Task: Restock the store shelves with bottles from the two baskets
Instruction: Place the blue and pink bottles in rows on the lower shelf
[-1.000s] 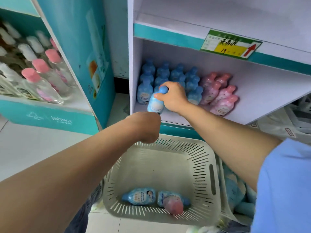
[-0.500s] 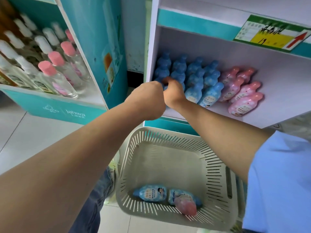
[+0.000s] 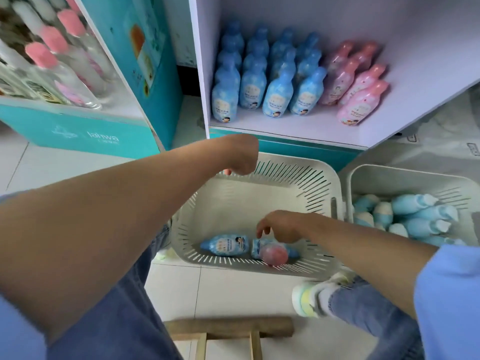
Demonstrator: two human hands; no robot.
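Observation:
A white slotted basket [image 3: 322,183] sits tilted on the floor below the shelf [image 3: 285,127]. In it lie a blue bottle [image 3: 225,246], a second blue bottle [image 3: 255,249] and a pink bottle [image 3: 274,255] seen end-on. My left hand [image 3: 240,155] is curled over the basket's far left rim and seems to grip it. Inside the basket, my right hand [image 3: 281,227] hovers just above the bottles with relaxed fingers and holds nothing. On the shelf stand rows of blue bottles [image 3: 259,81] and pink bottles [image 3: 355,85]. A second basket [image 3: 368,175] at the right holds several blue bottles [image 3: 418,211].
A teal display stand [image 3: 85,131] at the left carries clear bottles with pink caps [image 3: 49,58]. A wooden stool [image 3: 228,328] is at the bottom between my knees. My shoe [image 3: 307,298] rests on the tiled floor by the near basket.
My right hand left the blue bottle standing on the shelf and came down into the near basket. The view tilted downward. My left hand stayed at the basket rim.

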